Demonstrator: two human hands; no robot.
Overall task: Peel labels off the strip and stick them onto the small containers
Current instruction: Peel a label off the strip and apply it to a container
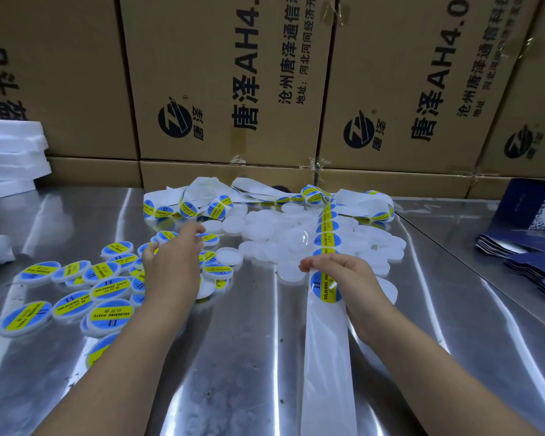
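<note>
The right hand [337, 272] pinches the label strip [326, 341], which trails to the bench's near edge. The left hand [173, 262], fingers loosely spread, hovers over labelled containers [107, 287] at the left. The thin, floppy labels probably peel best from an edge.

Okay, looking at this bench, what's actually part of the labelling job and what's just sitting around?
Part of the job:
white backing strip of blue-and-yellow round labels
plain white round containers
labelled containers
left hand
right hand

Lying about:
brown cardboard cartons
white foam slabs
dark blue pouches
</note>
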